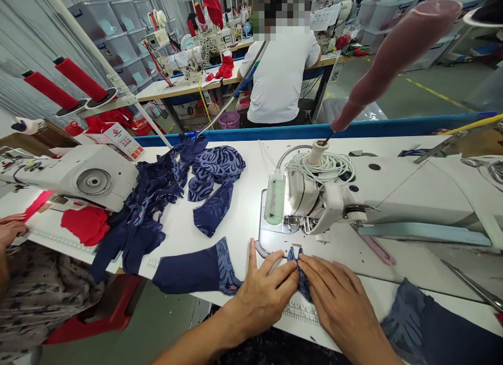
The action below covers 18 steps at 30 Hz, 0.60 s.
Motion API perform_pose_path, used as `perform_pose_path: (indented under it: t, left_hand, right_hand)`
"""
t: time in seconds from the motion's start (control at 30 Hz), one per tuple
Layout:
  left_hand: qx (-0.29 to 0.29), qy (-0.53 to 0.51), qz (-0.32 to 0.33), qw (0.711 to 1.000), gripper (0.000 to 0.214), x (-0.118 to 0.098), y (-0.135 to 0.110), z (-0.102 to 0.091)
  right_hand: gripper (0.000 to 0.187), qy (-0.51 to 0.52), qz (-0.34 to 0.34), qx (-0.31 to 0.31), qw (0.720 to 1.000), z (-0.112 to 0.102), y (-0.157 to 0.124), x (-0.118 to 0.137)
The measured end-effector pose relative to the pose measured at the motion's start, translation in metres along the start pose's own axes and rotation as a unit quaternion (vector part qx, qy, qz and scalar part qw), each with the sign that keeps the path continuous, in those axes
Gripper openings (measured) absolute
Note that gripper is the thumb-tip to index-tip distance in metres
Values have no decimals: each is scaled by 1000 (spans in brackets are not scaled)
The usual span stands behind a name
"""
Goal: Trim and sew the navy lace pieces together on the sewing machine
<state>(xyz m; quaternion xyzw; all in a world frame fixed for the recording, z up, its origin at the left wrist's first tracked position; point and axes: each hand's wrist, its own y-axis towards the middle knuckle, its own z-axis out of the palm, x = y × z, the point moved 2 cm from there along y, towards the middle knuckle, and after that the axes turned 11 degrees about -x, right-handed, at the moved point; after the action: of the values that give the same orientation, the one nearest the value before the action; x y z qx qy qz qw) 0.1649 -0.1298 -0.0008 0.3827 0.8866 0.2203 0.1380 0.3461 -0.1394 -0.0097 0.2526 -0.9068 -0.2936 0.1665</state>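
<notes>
Just in front of the sewing machine head (310, 202), a small piece of navy lace fabric (303, 285) lies on the white table, partly hidden by my fingers. My left hand (269, 289) presses its fingertips onto the left side of that fabric, its index finger stretched toward the machine. From the right, my right hand (340, 297) holds the other side with its fingers together. Left of my hands rests a navy band with a lace end (196, 268). Another navy piece with lace (440, 323) lies to the right, at the table's front.
A heap of navy lace garments (157, 181) covers the table to the left. Beyond it stand a second sewing machine (98, 176), red cloth (84, 226) and a co-worker's hand (11, 229). Scissors (471, 284) and pink-handled tweezers (379, 247) lie on the right. A person in white (277, 77) sits ahead.
</notes>
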Motion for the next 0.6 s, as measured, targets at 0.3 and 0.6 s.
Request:
perform_pose_path:
  t: [0.3, 0.6]
  left_hand:
    - [27, -6, -10, 1000, 32, 0, 1, -4]
    - [6, -11, -15, 1000, 31, 0, 1, -1]
  right_hand:
    - [39, 69, 71, -38, 994, 2, -1, 4]
    - [40, 67, 74, -54, 994, 6, -4, 1]
